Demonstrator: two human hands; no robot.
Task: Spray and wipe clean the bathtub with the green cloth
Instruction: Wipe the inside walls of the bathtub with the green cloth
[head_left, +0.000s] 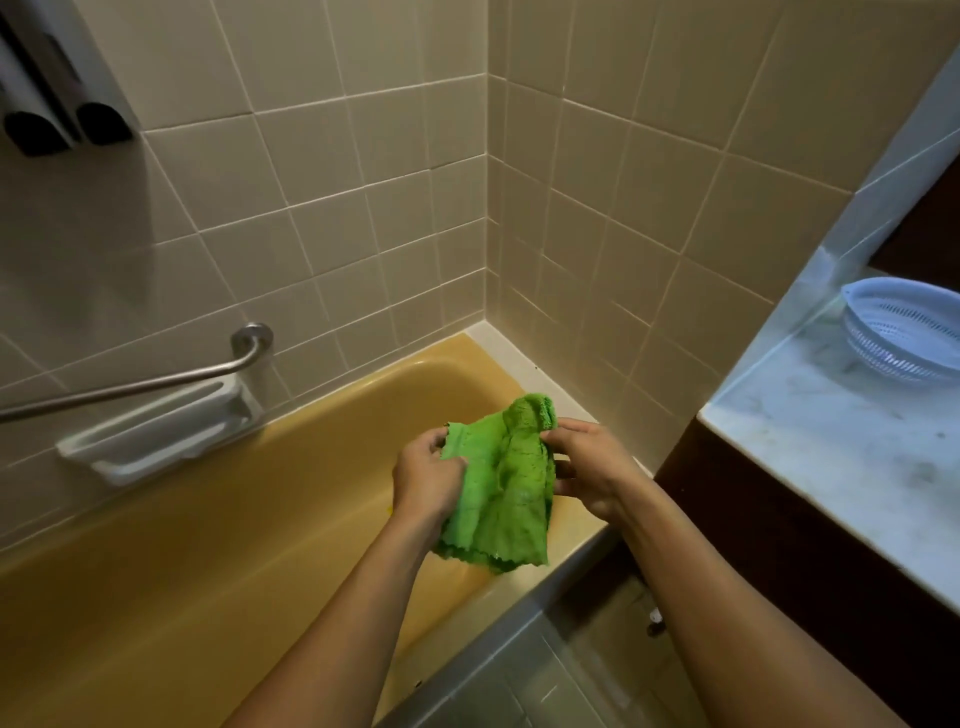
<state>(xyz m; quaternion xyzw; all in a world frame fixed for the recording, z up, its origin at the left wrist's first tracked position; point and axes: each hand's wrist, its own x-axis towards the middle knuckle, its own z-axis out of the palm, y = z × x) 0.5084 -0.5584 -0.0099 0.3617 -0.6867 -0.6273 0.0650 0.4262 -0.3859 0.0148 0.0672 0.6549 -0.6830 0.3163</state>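
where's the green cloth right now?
Head view, centre: the green cloth is held up between the left hand and right hand, over the near corner end of the yellow bathtub.

Bare forearms (353, 613), bare left hand (426, 483), bare right hand (592, 467)

Green cloth (498, 488): bright green, fuzzy pile, wavy stitched hem. Crumpled, held in air above near right end of bathtub (234, 519). Left hand (427, 480) pinches upper left edge; right hand (592, 467) grips upper right, where top corner bunches up above fingers. Lower hem hangs loose, apart from tub. Bathtub: mustard yellow, glossy, long side against tiled wall, far end in corner.
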